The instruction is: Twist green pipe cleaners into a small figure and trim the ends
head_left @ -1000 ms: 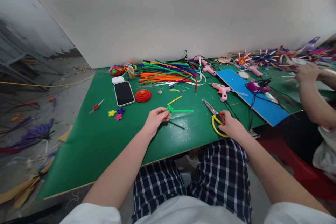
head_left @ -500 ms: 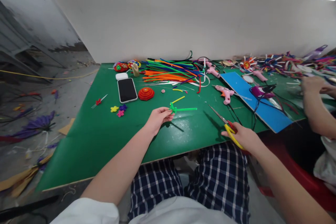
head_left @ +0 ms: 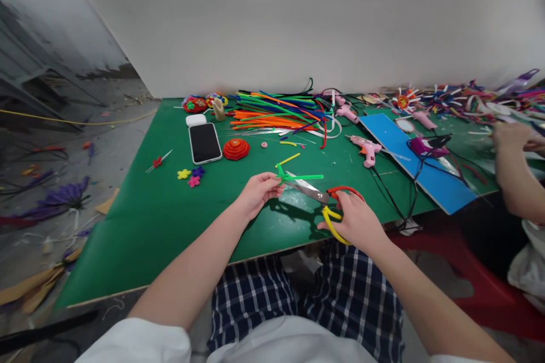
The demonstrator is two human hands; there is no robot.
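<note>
My left hand [head_left: 256, 193] pinches the knotted end of a green pipe cleaner [head_left: 300, 176], held level just above the green table [head_left: 162, 221]. My right hand [head_left: 355, 220] grips scissors [head_left: 323, 199] with one red and one yellow handle loop. The blades are parted and point left, with their tips right under the green pipe cleaner close to my left fingers. A short yellow pipe cleaner piece [head_left: 289, 159] lies just behind them.
A heap of coloured pipe cleaners [head_left: 276, 112] lies at the back, with a phone [head_left: 205, 143], a white case [head_left: 196, 120], an orange spiral disc [head_left: 236, 149] and small flowers [head_left: 191, 175]. Pink glue guns [head_left: 363, 149] and a blue board [head_left: 415, 161] sit right. Another person's arm [head_left: 513, 173] works at the far right.
My right hand lifted the scissors from the table's right front and swung them left, bringing the parted blades up to the green pipe cleaner. My left hand stayed put.
</note>
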